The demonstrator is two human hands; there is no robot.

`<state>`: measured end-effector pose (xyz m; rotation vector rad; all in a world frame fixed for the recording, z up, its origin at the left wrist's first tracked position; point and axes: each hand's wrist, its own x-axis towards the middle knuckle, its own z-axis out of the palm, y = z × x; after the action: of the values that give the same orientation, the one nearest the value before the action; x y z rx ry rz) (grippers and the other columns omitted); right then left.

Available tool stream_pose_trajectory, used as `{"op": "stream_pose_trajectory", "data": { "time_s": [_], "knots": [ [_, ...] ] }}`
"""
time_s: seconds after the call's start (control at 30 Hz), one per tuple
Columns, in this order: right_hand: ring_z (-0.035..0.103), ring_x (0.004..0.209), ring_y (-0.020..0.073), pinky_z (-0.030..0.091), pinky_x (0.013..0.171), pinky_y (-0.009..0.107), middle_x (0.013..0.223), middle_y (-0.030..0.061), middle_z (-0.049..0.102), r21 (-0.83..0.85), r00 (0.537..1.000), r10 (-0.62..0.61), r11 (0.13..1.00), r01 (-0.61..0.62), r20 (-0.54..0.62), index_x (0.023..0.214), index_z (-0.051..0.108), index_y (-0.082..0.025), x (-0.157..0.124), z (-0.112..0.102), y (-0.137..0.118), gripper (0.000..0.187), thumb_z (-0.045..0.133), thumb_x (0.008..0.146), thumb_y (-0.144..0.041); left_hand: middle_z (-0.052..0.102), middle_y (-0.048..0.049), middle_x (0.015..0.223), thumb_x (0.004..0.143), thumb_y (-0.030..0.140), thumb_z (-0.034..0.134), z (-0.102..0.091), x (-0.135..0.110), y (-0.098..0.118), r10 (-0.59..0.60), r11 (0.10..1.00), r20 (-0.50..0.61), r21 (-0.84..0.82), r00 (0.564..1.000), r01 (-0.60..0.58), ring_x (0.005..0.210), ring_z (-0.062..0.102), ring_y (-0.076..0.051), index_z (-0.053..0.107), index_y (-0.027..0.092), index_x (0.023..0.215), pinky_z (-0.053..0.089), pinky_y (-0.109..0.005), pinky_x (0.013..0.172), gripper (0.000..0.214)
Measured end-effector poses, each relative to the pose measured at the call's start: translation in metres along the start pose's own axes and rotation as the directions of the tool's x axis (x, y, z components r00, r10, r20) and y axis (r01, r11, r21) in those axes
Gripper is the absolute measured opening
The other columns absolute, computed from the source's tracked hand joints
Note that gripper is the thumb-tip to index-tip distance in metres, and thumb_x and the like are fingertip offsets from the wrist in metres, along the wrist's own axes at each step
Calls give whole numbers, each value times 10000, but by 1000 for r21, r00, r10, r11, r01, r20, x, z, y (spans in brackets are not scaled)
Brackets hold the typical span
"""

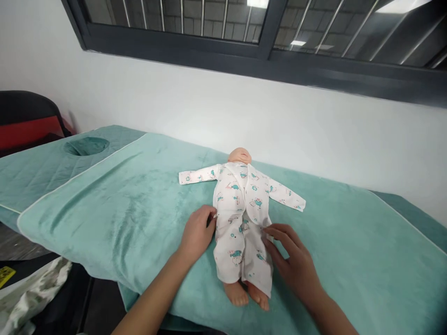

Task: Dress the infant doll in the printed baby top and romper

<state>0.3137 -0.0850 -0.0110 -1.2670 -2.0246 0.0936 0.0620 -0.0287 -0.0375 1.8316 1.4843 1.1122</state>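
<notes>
A baby doll (240,156) lies on its back on a teal blanket (132,209), dressed in a white printed romper (240,218) with sleeves spread out and bare feet (246,294) showing. My left hand (197,232) rests at the romper's left hip edge, fingers curled and pinching the cloth. My right hand (291,258) lies at the right hip edge, fingers bent, fingertips touching the fabric near the waist.
The blanket covers a teal massage table (42,172) with a face hole (86,145) at the left end. A white wall and a dark-framed window stand behind. A black and red chair (28,121) is at far left, patterned cloth (31,288) below left.
</notes>
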Motion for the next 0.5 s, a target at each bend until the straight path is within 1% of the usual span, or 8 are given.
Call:
{"op": "stream_pose_trajectory", "data": {
  "time_s": [0.03, 0.1, 0.17, 0.27, 0.33, 0.4, 0.47, 0.5],
  "knots": [
    [633, 991, 209, 551, 806, 327, 1106, 97, 609, 3, 1000, 7, 1000, -7, -8, 1109, 612, -232, -9, -1, -7, 191, 550, 929, -234, 620, -11, 863, 882, 188, 481, -1, -1, 1, -7, 1000, 17, -2, 1000, 7, 823, 576, -181, 577, 208, 910, 446, -321, 762, 102],
    [647, 972, 208, 567, 783, 311, 1091, 93, 626, 22, 1000, -6, 1000, 6, 14, 1102, 615, -235, -27, -4, -24, 194, 584, 911, -248, 622, -3, 846, 896, 199, 478, -5, -7, 5, -17, 997, 27, -76, 999, 19, 798, 577, -166, 565, 204, 890, 449, -302, 743, 88],
    [654, 956, 203, 573, 767, 298, 1068, 86, 646, 43, 998, -36, 998, 35, 42, 1106, 613, -234, -42, -6, -42, 209, 600, 898, -228, 616, 0, 845, 915, 211, 474, -9, -20, 10, -9, 987, 14, -159, 1000, 11, 786, 575, -150, 564, 203, 889, 456, -285, 736, 94],
    [642, 969, 206, 561, 786, 307, 1052, 85, 666, 42, 995, -96, 995, 94, 37, 1144, 591, -213, -50, -5, -68, 276, 603, 873, -160, 593, -5, 840, 922, 207, 493, -9, -57, 16, 70, 979, 18, -193, 997, -66, 792, 573, -142, 563, 205, 867, 475, -277, 737, 89],
    [629, 983, 212, 539, 811, 326, 1056, 82, 675, 5, 988, -154, 988, 154, 32, 1159, 584, -200, -49, -1, -79, 316, 604, 852, -128, 595, -27, 925, 904, 185, 523, -4, -88, 20, 151, 970, 30, -195, 988, -143, 877, 590, -156, 573, 214, 935, 505, -292, 780, 65],
    [616, 993, 217, 508, 831, 344, 1069, 73, 681, -55, 983, -177, 982, 179, 39, 1152, 590, -196, -46, 6, -84, 305, 585, 857, -117, 577, -66, 1083, 844, 153, 587, 5, -116, 22, 202, 970, 16, -143, 979, -198, 1016, 587, -193, 569, 235, 1093, 528, -343, 862, 263],
    [600, 1010, 221, 473, 837, 355, 1096, 64, 682, -126, 990, -132, 983, 136, 43, 1143, 596, -194, -46, 14, -85, 266, 543, 891, -128, 535, -100, 1187, 759, 139, 663, 17, -135, 23, 226, 974, 10, -27, 974, -226, 1077, 573, -235, 526, 253, 1243, 546, -398, 886, 516],
    [590, 1024, 225, 456, 842, 360, 1114, 61, 680, -161, 994, -98, 981, 105, 48, 1145, 597, -192, -46, 18, -84, 251, 523, 910, -143, 520, -114, 1209, 736, 132, 679, 22, -141, 23, 234, 971, 1, 47, 972, -233, 1077, 572, -251, 502, 254, 1292, 556, -420, 875, 595]
  ]
}}
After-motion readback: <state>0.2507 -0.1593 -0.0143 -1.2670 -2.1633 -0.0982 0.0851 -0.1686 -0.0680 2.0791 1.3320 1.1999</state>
